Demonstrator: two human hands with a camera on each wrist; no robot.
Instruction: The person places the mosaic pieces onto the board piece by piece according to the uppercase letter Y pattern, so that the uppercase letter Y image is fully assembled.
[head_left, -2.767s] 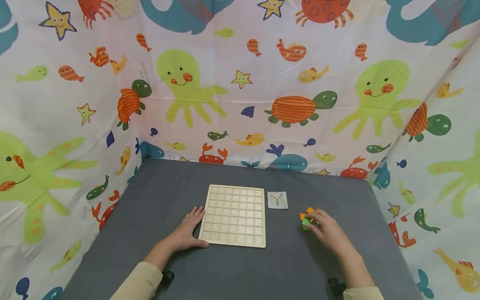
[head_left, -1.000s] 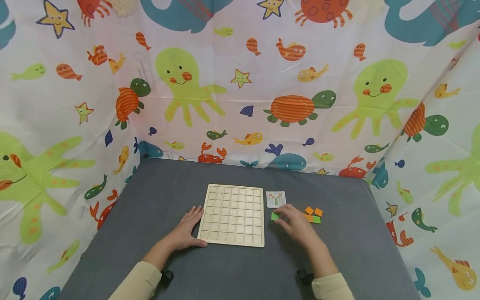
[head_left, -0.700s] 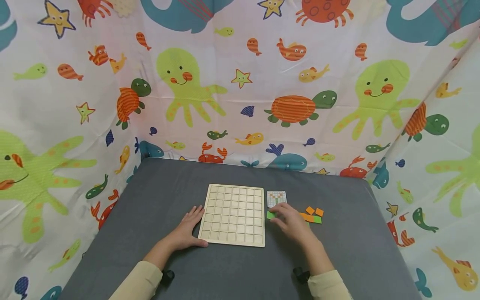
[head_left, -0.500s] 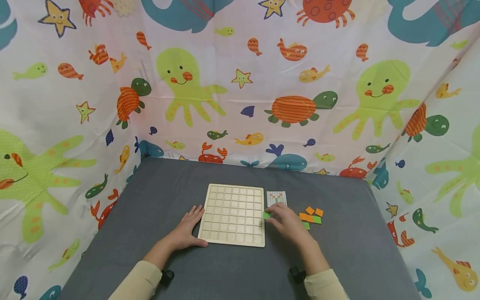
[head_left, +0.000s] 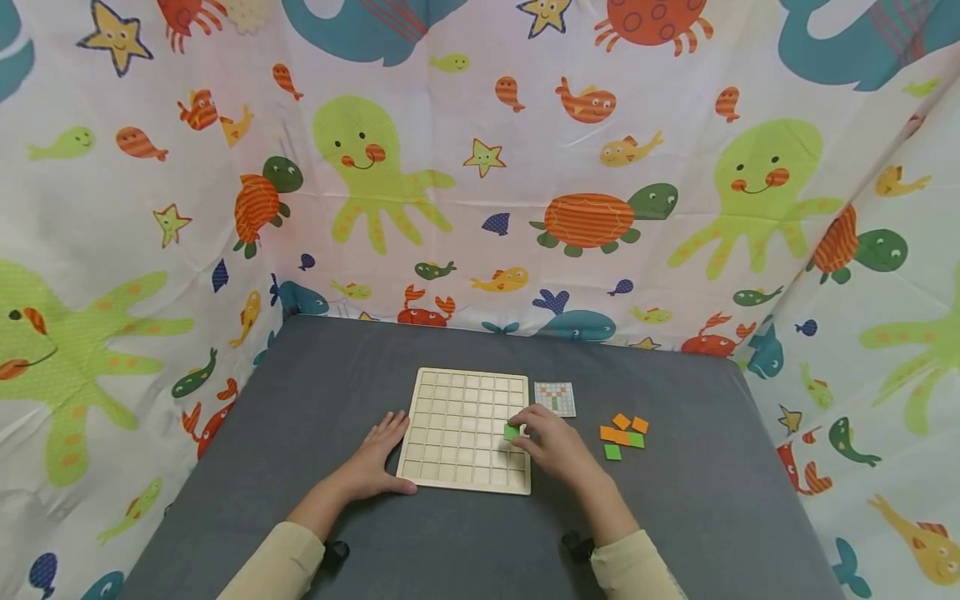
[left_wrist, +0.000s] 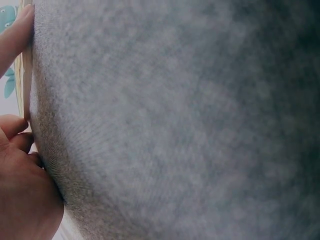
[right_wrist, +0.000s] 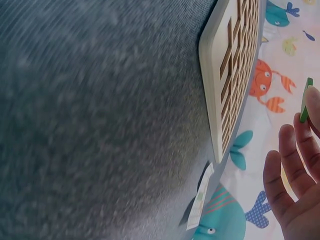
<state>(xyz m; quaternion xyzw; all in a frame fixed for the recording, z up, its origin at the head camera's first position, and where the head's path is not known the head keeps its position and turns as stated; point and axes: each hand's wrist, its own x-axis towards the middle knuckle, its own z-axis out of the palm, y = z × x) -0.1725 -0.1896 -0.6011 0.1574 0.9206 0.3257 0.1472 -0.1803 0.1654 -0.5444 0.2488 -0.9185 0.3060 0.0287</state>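
Note:
My right hand (head_left: 551, 443) pinches a green square tile (head_left: 512, 432) between thumb and finger, held over the right part of a wooden grid board (head_left: 467, 490). In the right wrist view the green tile (right_wrist: 306, 100) stands on edge in the fingertips, above the board (right_wrist: 212, 85). The board's square cells hold nothing that shows. My left hand (head_left: 369, 465) lies with fingers spread at the board's left edge, the thumb at its near left corner. The left wrist view has part of that hand (left_wrist: 27, 185) against the board's side.
Right of the board lies a small card (head_left: 555, 400) printed with a coloured grid. Farther right, several orange tiles (head_left: 620, 436) sit beside two green tiles (head_left: 612, 452) on the grey tabletop (head_left: 345, 367). A sea-animal curtain (head_left: 480, 208) encloses the table's back and sides.
My right hand has picked a green tile from the pile and carried it left, past the card, to over the board. The left hand has stayed at the board's edge.

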